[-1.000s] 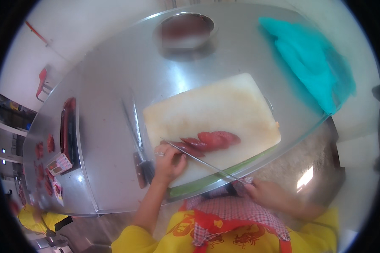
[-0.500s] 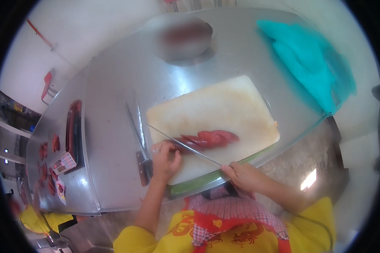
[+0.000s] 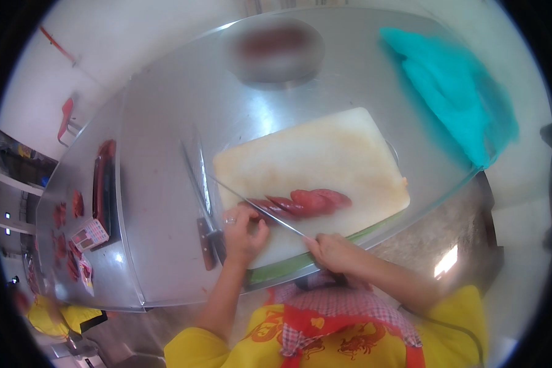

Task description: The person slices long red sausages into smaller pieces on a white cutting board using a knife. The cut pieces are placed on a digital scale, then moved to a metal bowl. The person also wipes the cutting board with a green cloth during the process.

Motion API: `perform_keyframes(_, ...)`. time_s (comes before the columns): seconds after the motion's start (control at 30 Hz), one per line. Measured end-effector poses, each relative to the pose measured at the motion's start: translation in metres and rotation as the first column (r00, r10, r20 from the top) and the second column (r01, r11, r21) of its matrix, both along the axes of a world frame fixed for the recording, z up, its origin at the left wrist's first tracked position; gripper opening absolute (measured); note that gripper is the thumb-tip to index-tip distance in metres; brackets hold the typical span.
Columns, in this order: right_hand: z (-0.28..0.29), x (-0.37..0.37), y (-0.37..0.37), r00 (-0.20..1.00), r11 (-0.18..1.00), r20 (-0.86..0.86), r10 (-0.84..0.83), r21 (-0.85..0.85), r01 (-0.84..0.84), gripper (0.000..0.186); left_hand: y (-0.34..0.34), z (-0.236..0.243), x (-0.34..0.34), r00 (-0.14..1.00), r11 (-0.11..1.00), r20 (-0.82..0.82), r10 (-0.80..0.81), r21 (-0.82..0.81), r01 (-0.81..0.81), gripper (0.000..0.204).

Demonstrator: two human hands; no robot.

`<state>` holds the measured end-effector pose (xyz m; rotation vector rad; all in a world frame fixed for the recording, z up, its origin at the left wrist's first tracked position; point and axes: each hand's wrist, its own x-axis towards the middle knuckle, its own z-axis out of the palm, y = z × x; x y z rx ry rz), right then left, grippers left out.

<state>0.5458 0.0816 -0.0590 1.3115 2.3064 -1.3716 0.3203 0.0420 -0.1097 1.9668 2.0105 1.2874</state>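
A white cutting board [image 3: 325,153] lies on a steel table [image 3: 159,202]. Several red meat slices [image 3: 306,201] lie in a row near its front edge. My left hand [image 3: 242,230] presses down on the left end of the meat, fingers curled. My right hand [image 3: 334,253] grips the handle of a long thin knife [image 3: 257,205], whose blade runs up and left across the board just left of the slices.
Two more knives [image 3: 202,202] lie on the table left of the board. A blurred round bowl [image 3: 279,49] stands at the back. A teal cloth [image 3: 460,98] lies at the right. A dark tray [image 3: 103,184] with red pieces sits at the left.
The knife blade has shifted left along the meat and now points further up and left. My right hand has come up onto the table's front edge.
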Motion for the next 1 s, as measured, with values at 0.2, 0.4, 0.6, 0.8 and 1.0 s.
perform_keyframes(0.2, 0.002, 0.009, -0.002, 1.000, 0.998, 0.006, 0.024, 0.054, -0.024, 0.056, -0.006, 0.003, 0.001, 1.000, 1.000, -0.023, 0.017, 0.012, -0.017, 0.020)
perform_keyframes(0.4, 0.017, 0.063, -0.015, 0.991, 0.990, 0.098, -0.092, -0.101, 0.102, 0.059, -0.009, 0.004, 0.000, 0.999, 0.999, 0.036, 0.034, 0.008, -0.034, 0.020)
perform_keyframes(0.6, 0.010, 0.067, -0.030, 1.000, 0.991, 0.007, -0.015, 0.130, 0.014, 0.061, -0.007, 0.002, -0.008, 1.000, 1.000, -0.027, -0.011, -0.001, 0.011, 0.018)
perform_keyframes(0.8, 0.010, 0.053, -0.033, 0.995, 0.994, 0.028, -0.100, 0.049, 0.099, 0.058, -0.006, -0.001, -0.005, 1.000, 1.000, -0.016, 0.023, 0.008, -0.023, 0.017)
perform_keyframes(1.0, 0.000, -0.004, -0.004, 0.996, 0.996, -0.080, 0.034, 0.086, -0.027, 0.055, -0.004, -0.001, -0.005, 1.000, 1.000, -0.008, 0.025, -0.017, -0.025, 0.017)
